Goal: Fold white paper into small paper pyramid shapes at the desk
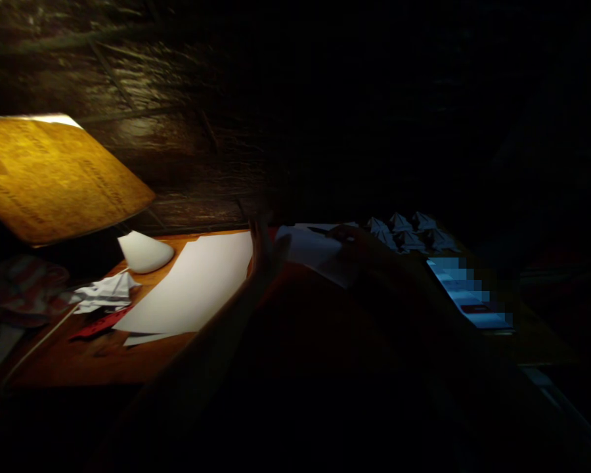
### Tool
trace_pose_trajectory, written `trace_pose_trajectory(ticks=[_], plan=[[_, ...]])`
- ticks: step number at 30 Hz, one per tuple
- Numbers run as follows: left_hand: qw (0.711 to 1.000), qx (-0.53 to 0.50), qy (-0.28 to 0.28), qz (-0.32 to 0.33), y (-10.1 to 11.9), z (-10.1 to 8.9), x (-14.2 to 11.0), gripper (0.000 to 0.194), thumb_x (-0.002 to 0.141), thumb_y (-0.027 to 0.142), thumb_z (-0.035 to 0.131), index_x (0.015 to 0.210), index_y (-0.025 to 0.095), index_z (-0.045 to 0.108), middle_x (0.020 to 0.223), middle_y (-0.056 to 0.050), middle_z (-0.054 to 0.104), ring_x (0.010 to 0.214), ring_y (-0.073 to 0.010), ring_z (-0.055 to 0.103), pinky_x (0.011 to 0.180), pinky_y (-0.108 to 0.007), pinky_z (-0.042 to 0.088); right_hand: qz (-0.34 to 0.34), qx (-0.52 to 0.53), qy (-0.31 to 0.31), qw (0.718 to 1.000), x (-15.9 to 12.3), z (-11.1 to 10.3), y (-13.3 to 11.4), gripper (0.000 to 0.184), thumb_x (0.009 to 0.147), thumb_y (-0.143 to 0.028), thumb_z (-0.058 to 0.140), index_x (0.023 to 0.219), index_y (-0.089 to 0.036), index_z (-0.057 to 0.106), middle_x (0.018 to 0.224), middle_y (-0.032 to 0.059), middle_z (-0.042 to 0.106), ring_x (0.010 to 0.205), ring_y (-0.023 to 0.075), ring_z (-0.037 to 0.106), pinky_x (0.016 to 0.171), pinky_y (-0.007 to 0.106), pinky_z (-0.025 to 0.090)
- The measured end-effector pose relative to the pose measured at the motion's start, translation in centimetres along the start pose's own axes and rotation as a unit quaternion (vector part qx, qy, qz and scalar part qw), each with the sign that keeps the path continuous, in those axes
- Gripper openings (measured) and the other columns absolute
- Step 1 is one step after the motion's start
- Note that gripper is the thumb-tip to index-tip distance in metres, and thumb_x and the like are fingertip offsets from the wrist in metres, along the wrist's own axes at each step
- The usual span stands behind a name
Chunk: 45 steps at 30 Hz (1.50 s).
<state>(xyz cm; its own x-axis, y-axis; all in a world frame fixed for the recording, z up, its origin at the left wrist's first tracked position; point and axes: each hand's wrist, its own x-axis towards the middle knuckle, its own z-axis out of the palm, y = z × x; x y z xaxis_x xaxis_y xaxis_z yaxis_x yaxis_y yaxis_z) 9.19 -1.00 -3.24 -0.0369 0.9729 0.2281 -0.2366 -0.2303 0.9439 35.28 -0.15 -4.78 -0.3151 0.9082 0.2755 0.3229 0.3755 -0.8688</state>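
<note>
A white sheet of paper [312, 248] is between my two hands above the table, in deep shadow. At its left edge is my left hand [264, 249], fingers stretched upward and apart from the thumb, which overlaps the paper. My right hand [354, 244] is closed at the paper's right side. From it a slim, dark, pointed tool [319, 230] reaches left across the top of the sheet; its kind is too dark to make out. Larger white sheets [192, 282] lie in the lamplight left of my left hand.
A yellow-brown lampshade-like panel [59, 177] hangs at the left above a white curved piece [145, 253]. Below are a folded paper shape [107, 292] and a red item [103, 323]. Several folded paper shapes [406, 233] stand back right, near a lit phone-like screen [465, 295].
</note>
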Motion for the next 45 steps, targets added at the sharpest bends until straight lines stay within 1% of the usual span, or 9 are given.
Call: trace_pose_trajectory(ticks=[4,7,11,16,19,30,35,38,45], plan=[[0.95,0.22,-0.13,0.181,1.2,0.9,-1.6,0.048,0.077,0.022,0.082,0.123,0.023,0.067,0.145,-0.012,0.055,0.148,-0.0395,0.034,0.126,-0.052,0.023,0.006,-0.012,-0.071,0.997,-0.3,-0.2,-0.6,0.051,0.061,-0.021,0.087,0.111,-0.025,0.078,0.099,0.0032,0.079,0.084,0.0228,0.071,0.077,0.035,0.056],[0.918,0.269,-0.246,0.155,0.8,1.8,-2.0,0.044,0.075,0.019,0.083,0.117,0.026,0.073,0.14,-0.01,0.061,0.146,-0.0384,0.041,0.127,-0.054,0.021,-0.02,-0.04,-0.074,0.996,-0.5,-0.3,-1.0,0.048,0.06,-0.02,0.089,0.106,-0.025,0.081,0.106,0.0051,0.08,0.097,0.0268,0.073,0.089,0.04,0.056],[0.915,0.285,-0.271,0.091,-0.9,1.5,-1.6,0.045,0.072,0.018,0.085,0.115,0.024,0.074,0.135,-0.011,0.066,0.144,-0.0389,0.045,0.127,-0.054,0.019,-0.027,-0.117,-0.075,0.99,-0.5,-0.9,-0.6,0.052,0.064,-0.007,0.08,0.114,-0.021,0.08,0.118,0.0091,0.078,0.106,0.0296,0.073,0.098,0.043,0.054],[0.752,0.525,-0.355,0.181,-2.3,0.2,-0.9,0.058,0.094,0.02,0.055,0.151,0.027,0.047,0.158,-0.01,0.047,0.145,-0.0319,0.042,0.121,-0.059,0.027,-0.061,-0.214,-0.092,0.971,-0.5,-1.5,-0.3,0.058,0.07,-0.005,0.073,0.125,-0.022,0.075,0.127,0.0082,0.075,0.113,0.0281,0.07,0.102,0.041,0.052],[0.709,0.56,-0.374,0.21,-2.4,-0.1,-0.7,0.061,0.098,0.02,0.05,0.157,0.027,0.037,0.159,-0.011,0.044,0.145,-0.029,0.042,0.118,-0.055,0.034,-0.05,-0.251,-0.085,0.963,-0.5,-1.5,-0.1,0.051,0.074,-0.008,0.072,0.124,-0.023,0.076,0.125,0.0088,0.075,0.111,0.0269,0.07,0.101,0.04,0.053],[0.693,0.619,-0.308,0.204,-0.9,0.2,-1.0,0.052,0.099,0.044,0.058,0.145,0.02,0.053,0.134,-0.013,0.062,0.12,-0.0324,0.06,0.103,-0.052,0.05,-0.024,-0.258,-0.065,0.964,-0.4,-1.8,0.1,0.038,0.083,-0.022,0.074,0.121,-0.019,0.077,0.127,0.0112,0.076,0.114,0.0286,0.071,0.1,0.04,0.053],[0.727,0.573,-0.316,0.208,-1.0,0.1,-1.0,0.051,0.098,0.042,0.061,0.144,0.022,0.054,0.134,-0.013,0.061,0.119,-0.0304,0.062,0.1,-0.048,0.053,-0.045,-0.266,-0.068,0.96,-0.3,-2.2,0.4,0.038,0.082,-0.02,0.071,0.119,-0.018,0.077,0.124,0.0104,0.077,0.112,0.028,0.072,0.098,0.039,0.054],[0.724,0.549,-0.353,0.223,-1.2,0.0,-0.9,0.055,0.095,0.038,0.067,0.146,0.025,0.052,0.132,-0.011,0.06,0.119,-0.0289,0.062,0.101,-0.047,0.053,-0.051,-0.261,-0.069,0.961,-0.3,-2.3,0.6,0.041,0.081,-0.02,0.071,0.122,-0.018,0.075,0.123,0.0108,0.077,0.11,0.0268,0.072,0.096,0.037,0.055],[0.716,0.561,-0.344,0.231,-1.1,-0.4,-0.4,0.054,0.092,0.034,0.07,0.144,0.026,0.057,0.13,-0.01,0.061,0.119,-0.0286,0.062,0.103,-0.048,0.052,-0.022,-0.267,-0.068,0.961,-0.5,-2.2,0.7,0.036,0.082,-0.026,0.073,0.117,-0.018,0.078,0.124,0.012,0.077,0.11,0.0308,0.073,0.099,0.044,0.055]])
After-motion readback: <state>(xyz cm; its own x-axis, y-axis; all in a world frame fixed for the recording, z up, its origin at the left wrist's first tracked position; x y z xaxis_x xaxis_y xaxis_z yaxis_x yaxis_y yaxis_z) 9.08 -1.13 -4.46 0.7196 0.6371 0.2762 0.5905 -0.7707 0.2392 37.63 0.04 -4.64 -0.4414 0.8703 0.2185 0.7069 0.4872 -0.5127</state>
